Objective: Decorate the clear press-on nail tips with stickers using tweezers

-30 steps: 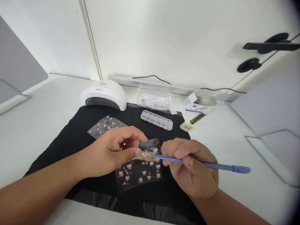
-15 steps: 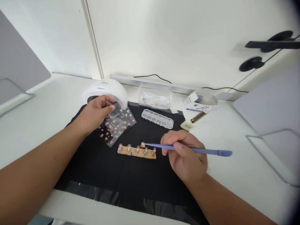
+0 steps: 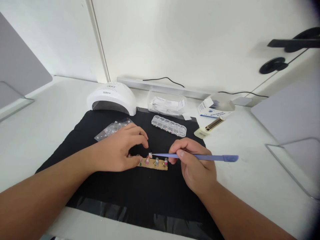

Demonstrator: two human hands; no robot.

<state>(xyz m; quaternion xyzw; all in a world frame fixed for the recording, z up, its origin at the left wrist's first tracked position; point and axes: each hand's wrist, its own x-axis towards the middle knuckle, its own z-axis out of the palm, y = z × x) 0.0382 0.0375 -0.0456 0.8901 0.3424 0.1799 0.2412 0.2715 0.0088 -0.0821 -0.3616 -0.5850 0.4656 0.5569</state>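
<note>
My right hand (image 3: 196,163) grips purple tweezers (image 3: 207,157), held almost level with the tip pointing left. At the tip is a tiny white sticker (image 3: 150,155), just above a tan strip (image 3: 152,165). Several small decorated nail tips (image 3: 156,162) stand along that strip. My left hand (image 3: 122,146) is open, thumb and fingers apart, over the strip's left end, which it partly hides. Whether the thumb touches the strip I cannot tell. Behind this hand, clear sticker sheets (image 3: 106,130) lie on the black mat (image 3: 120,190), partly covered.
A white nail lamp (image 3: 112,96) stands at the back left. Behind the strip lie a clear compartment case (image 3: 169,126) and a clear box of packets (image 3: 167,105). At the right are an alcohol pads box (image 3: 215,108) and a bottle with a gold cap (image 3: 208,128).
My left hand has let go of the sticker sheet and come down and right to the strip. The sheet now lies on the mat. The tweezers have shifted slightly left with the sticker.
</note>
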